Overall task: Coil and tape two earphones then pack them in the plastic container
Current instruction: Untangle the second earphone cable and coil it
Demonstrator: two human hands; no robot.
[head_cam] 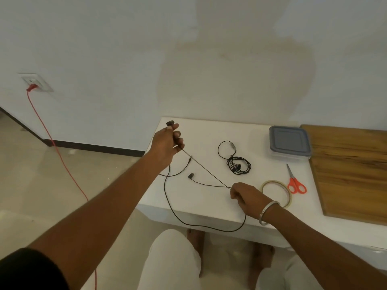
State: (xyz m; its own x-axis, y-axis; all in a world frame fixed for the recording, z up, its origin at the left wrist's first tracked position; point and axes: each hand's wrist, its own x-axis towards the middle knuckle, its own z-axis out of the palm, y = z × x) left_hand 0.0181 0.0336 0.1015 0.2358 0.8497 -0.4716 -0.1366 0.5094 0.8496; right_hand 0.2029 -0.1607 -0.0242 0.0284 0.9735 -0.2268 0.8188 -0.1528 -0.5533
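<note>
A white table (209,130) carries a wooden board (351,164), a lidded plastic container (290,142), a tape roll (276,190), red scissors (295,181) and a loosely coiled black earphone (236,162). The left hand (166,143) clamps one earbud (170,122) of a second earphone (171,208); the right hand (245,194) pinches its cord, stretched taut between them.

Earphone cable (206,171) taut between both hands

Wooden board (351,170) cut off at the right edge, tape roll (277,188) partly behind the right wrist, container (290,142) contents hidden under its lid
</note>
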